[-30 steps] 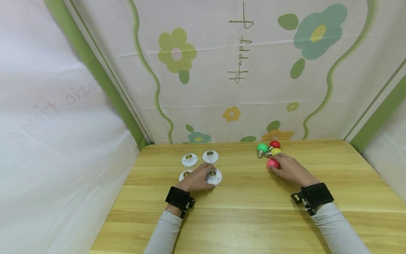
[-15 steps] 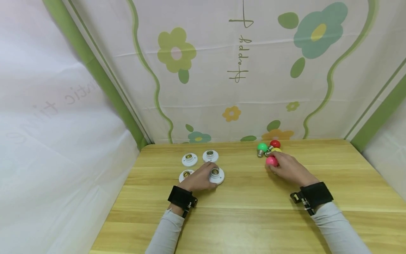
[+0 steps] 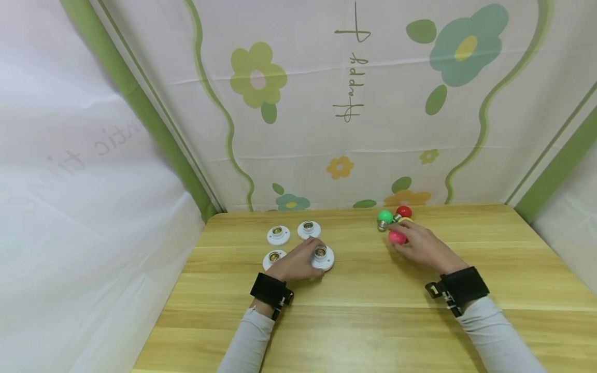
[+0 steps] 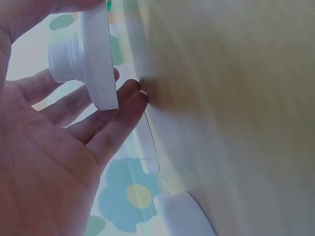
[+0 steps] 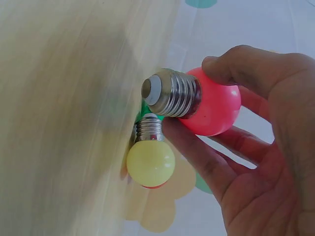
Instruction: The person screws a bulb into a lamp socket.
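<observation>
My left hand [image 3: 297, 261] grips a round white lamp socket [image 3: 328, 260] by its rim, thumb on the near side. In the left wrist view this socket [image 4: 99, 64] is held clear of the wooden surface. On the right, my right hand [image 3: 426, 248] pinches a pink light bulb [image 3: 397, 237] between thumb and fingers. Its silver screw base [image 5: 177, 93] faces the tabletop in the right wrist view. Close by lie a green bulb [image 3: 385, 216], a red bulb [image 3: 403, 211] and a yellow bulb [image 5: 150, 163], the last mostly hidden by my hand in the head view.
Three more white sockets stand on the wooden table [image 3: 354, 321]: one at back left [image 3: 278, 234], one at back right [image 3: 309, 229], and one [image 3: 273, 258] partly behind my left hand. A flower-patterned curtain [image 3: 298, 134] hangs along the table's back edge.
My left hand has shifted slightly to the right with the socket. My right hand has moved the pink bulb a little up and to the left.
</observation>
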`<action>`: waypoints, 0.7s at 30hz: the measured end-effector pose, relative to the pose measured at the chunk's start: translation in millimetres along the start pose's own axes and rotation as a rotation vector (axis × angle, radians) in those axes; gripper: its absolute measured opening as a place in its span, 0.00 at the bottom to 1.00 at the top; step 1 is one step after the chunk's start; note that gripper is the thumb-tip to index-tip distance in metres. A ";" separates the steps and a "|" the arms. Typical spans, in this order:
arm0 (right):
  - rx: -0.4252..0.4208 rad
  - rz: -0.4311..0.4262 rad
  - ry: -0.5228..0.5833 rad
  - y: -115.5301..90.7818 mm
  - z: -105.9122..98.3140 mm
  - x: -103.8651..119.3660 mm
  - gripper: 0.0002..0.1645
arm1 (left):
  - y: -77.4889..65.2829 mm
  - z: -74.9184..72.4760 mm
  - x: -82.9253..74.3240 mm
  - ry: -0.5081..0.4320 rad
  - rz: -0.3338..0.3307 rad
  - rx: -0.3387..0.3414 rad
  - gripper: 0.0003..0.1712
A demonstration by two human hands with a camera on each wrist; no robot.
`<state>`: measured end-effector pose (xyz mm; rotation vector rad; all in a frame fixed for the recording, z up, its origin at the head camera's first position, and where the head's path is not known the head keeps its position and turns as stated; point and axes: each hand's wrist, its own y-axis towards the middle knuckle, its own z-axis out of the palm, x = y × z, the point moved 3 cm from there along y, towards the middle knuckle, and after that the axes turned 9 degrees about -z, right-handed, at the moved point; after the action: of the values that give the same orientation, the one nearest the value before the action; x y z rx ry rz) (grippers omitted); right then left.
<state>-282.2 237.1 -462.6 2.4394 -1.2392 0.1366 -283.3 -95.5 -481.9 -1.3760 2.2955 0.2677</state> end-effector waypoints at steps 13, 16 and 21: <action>-0.018 -0.053 -0.004 4.5 -10.6 17.6 0.28 | 1.6 0.4 -4.6 -0.033 0.002 -0.012 0.35; -0.031 -0.063 -0.005 5.4 -13.5 21.7 0.28 | 2.7 0.4 -6.3 -0.044 0.005 -0.018 0.36; -0.051 -0.080 0.008 6.7 -18.0 29.9 0.28 | 4.4 0.5 -10.1 -0.066 0.021 -0.024 0.36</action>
<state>-267.9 218.0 -436.2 2.4375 -1.1266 0.0905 -283.0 -85.2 -477.9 -1.3356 2.2600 0.3431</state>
